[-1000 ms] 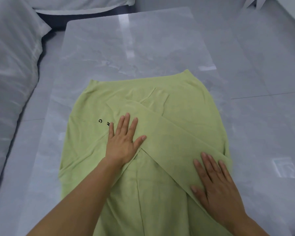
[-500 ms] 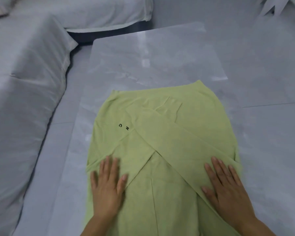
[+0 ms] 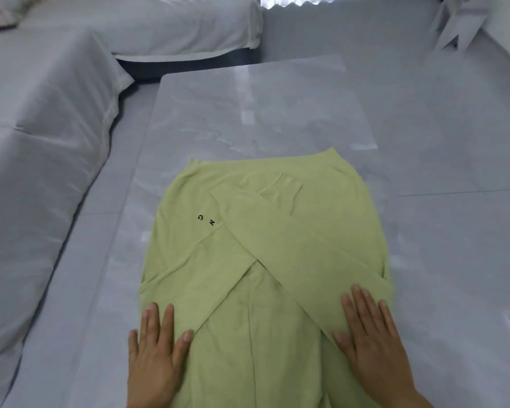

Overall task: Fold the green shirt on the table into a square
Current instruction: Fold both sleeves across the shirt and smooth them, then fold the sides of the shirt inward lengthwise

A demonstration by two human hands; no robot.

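Here, one green shirt (image 3: 321,207) lies flat on the one grey table (image 3: 262,107), spread from under both hands and on ahead of them. Its two sleeves are folded in over the body and cross in an X just ahead of the hands, between them. Two small black letters (image 3: 206,219) sit on the cloth well ahead of the left hand (image 3: 156,348). That hand lies palm down on the shirt's left edge, fingers straight and slightly spread, thumb out toward the middle, gripping nothing; its little finger seems to lie just off the cloth. The right hand (image 3: 371,340) presses flat on the upper sleeve (image 3: 277,231) near the shirt's right edge, fingers straight and close together, nothing grasped. One sofa (image 3: 42,128) draped in white cloth stands well out to the left of the left hand
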